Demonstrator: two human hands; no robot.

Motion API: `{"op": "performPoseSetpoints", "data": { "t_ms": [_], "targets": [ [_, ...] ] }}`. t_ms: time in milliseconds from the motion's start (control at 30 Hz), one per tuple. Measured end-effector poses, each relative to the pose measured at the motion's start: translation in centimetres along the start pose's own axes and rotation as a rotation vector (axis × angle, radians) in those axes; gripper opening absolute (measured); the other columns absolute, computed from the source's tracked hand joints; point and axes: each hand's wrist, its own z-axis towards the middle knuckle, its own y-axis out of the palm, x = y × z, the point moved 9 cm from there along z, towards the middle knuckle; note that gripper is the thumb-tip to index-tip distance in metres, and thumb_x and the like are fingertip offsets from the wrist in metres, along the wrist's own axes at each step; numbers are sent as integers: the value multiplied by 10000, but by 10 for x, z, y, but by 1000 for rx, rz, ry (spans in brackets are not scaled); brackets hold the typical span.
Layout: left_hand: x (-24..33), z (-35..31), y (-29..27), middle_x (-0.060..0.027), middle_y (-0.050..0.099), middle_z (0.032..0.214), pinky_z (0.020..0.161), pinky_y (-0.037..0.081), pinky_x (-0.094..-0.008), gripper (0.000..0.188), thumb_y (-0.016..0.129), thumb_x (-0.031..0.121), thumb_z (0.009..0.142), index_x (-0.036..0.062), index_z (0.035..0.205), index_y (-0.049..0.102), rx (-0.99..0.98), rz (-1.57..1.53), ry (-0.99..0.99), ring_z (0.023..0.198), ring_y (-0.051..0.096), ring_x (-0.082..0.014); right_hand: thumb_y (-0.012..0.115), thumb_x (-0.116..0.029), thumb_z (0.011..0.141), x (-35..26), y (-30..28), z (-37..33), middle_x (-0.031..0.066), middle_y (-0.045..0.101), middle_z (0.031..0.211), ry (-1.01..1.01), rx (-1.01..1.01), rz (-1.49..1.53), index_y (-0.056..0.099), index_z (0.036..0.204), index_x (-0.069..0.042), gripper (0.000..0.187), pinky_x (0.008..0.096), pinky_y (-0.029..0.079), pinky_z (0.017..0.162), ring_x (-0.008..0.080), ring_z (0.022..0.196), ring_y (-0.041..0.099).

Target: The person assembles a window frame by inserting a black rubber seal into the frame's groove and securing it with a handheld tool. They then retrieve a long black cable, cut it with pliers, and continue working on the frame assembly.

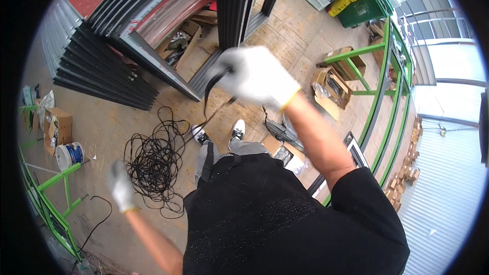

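Note:
My right hand, in a white knit glove with a yellow cuff, is raised in front of me and closed around a thin black rubber strip. A loop of the strip hangs under the fingers, and a length runs down toward the large tangled heap of black strip on the floor. Beside that heap, on its left, hovers my left hand, gloved the same way. Motion smears its fingers, so whether anything is in them cannot be told.
Dark metal frames and stacked black profiles stand ahead on the left. Green metal racks run along the right, another at far left. Open cardboard boxes and a white bucket sit on the floor.

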Motion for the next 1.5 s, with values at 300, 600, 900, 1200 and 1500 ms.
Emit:
{"op": "performPoseSetpoints", "data": {
  "t_ms": [300,600,900,1200,1500],
  "targets": [
    [358,-46,206,-119,704,1230,974,539,-334,414,618,282,1112,21,1433,618,-453,-569,189,1082,669,-191,681,-214,888,17,109,-26,272,753,981,317,-73,321,759,1081,-32,276,498,592,868,465,975,736],
    [359,-39,197,-220,732,906,752,567,-423,225,680,233,1037,25,1089,749,-448,-97,289,841,743,-401,685,-189,865,50,113,-36,259,750,999,273,-128,186,758,1064,-46,256,491,582,878,463,1001,719],
    [408,-54,130,-175,711,758,606,564,-370,134,738,122,955,-9,979,754,-329,-36,678,702,758,-286,666,-164,896,121,120,-40,248,760,997,349,-25,251,781,1052,-29,236,474,577,880,450,976,725],
    [360,-21,151,-54,747,910,721,545,-279,239,716,159,987,-27,1136,733,-605,-308,-118,807,690,-97,764,-280,918,52,69,-25,202,743,876,189,-68,370,773,1052,2,313,412,582,757,323,782,736],
    [363,-48,217,-10,660,800,649,507,-295,280,805,210,907,-14,1042,704,-794,-283,-84,695,591,-98,745,-215,920,37,84,-39,185,785,1051,187,-178,609,742,1191,-17,335,400,592,901,307,989,770]
  ]
}}
